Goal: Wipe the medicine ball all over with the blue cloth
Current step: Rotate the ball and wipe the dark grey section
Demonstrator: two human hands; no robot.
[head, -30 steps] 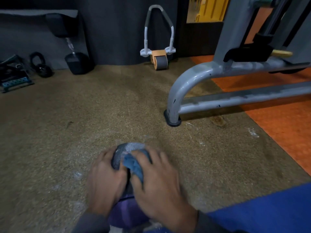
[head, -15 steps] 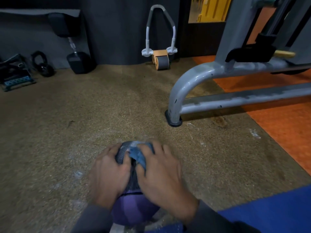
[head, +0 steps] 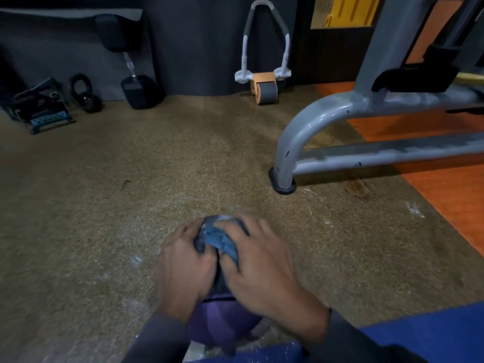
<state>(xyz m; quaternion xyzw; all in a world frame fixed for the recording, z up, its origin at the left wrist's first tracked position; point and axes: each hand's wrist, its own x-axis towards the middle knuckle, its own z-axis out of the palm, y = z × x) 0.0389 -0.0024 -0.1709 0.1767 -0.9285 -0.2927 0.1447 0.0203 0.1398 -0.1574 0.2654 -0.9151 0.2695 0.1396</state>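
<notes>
A purple and grey textured medicine ball (head: 221, 320) rests on the brown speckled floor in front of me. My left hand (head: 183, 268) grips its left side, fingers curled over the top. My right hand (head: 264, 271) presses the blue cloth (head: 221, 241) against the ball's upper part. The cloth shows between my two hands; most of the ball is hidden under them.
A grey machine frame leg (head: 285, 163) stands on the floor ahead right, beside orange flooring (head: 450, 195). A blue mat (head: 424, 331) lies at the near right. An ab roller (head: 264, 90), a kettlebell (head: 86, 96) and a dumbbell (head: 136, 87) line the far wall.
Both hands and the cloth have shifted slightly forward over the top of the ball, exposing more of its purple near side. The view has moved a little.
</notes>
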